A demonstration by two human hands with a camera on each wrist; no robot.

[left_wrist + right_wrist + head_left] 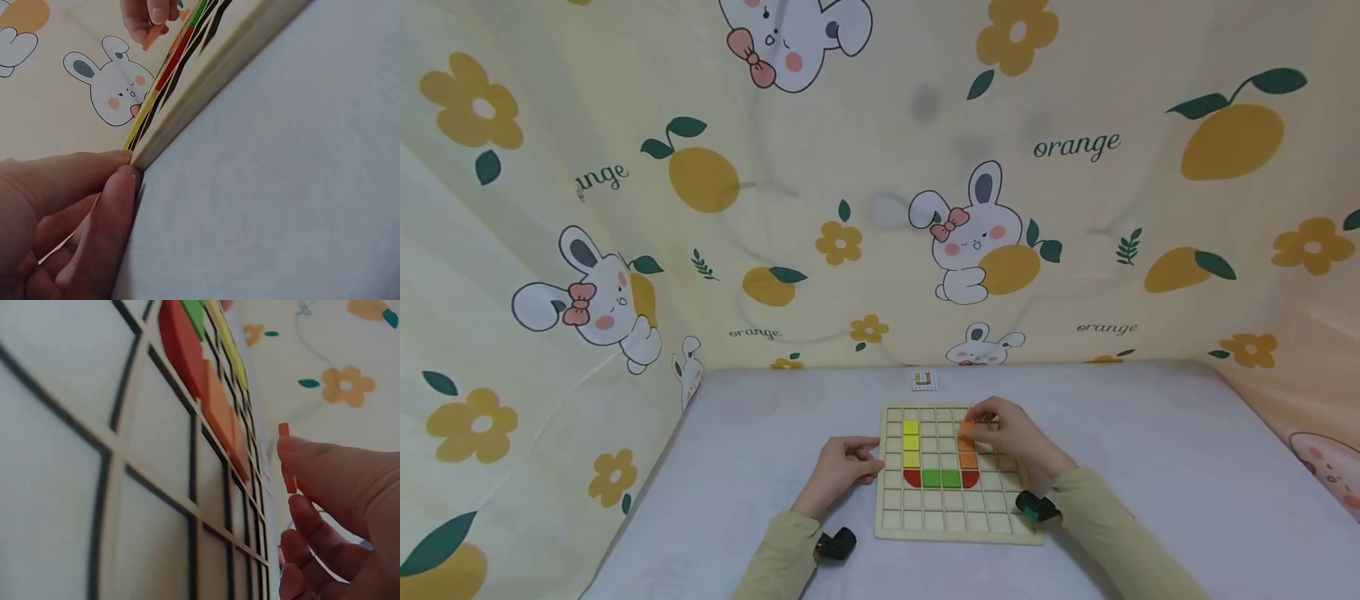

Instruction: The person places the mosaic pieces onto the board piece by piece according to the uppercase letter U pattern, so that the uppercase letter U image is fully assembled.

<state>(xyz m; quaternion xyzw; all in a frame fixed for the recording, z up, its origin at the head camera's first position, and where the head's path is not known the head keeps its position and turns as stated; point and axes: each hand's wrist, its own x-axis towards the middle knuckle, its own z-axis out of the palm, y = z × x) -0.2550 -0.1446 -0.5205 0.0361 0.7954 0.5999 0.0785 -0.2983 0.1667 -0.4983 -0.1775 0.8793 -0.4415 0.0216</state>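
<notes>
A pale wooden grid board (958, 525) lies on the table. Set in its cells are several yellow tiles (911, 442), two green tiles (941, 478), red rounded-corner tiles (912, 478) and orange tiles (967, 459), together in a U shape. My left hand (842, 471) is at the board's left edge, thumb and index fingertip pinching the rim in the left wrist view. My right hand (1011, 433) pinches one thin orange tile (287, 459) between thumb and fingers, raised off the board over the upper end of the orange column. Its fingers partly hide that column in the head view.
Behind the board lies a small card (925, 381) with a coloured U pattern on a grid. A printed cloth (880, 167) with rabbits and oranges hangs behind and at the sides. The white tabletop (760, 467) surrounds the board.
</notes>
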